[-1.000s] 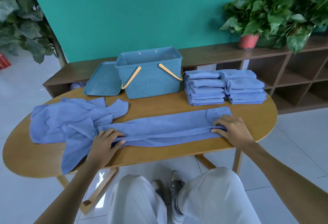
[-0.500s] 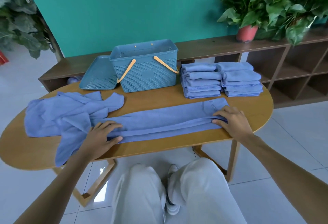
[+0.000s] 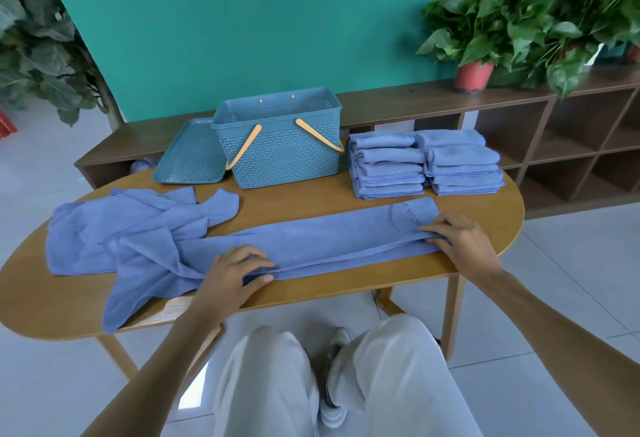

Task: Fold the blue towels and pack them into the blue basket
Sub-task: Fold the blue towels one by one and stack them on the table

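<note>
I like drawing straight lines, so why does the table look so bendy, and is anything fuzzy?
Head view: the wide-angle lens bows the oval wooden table and the long brown shelf; the leafy green potted plants look slightly soft near the corner; even daylight, little glare; the long folded blue towel is sharp.

Basket point(image 3: 284, 152) stands behind the long towel point(image 3: 329, 239), folded stacks point(image 3: 424, 166) to its right.
</note>
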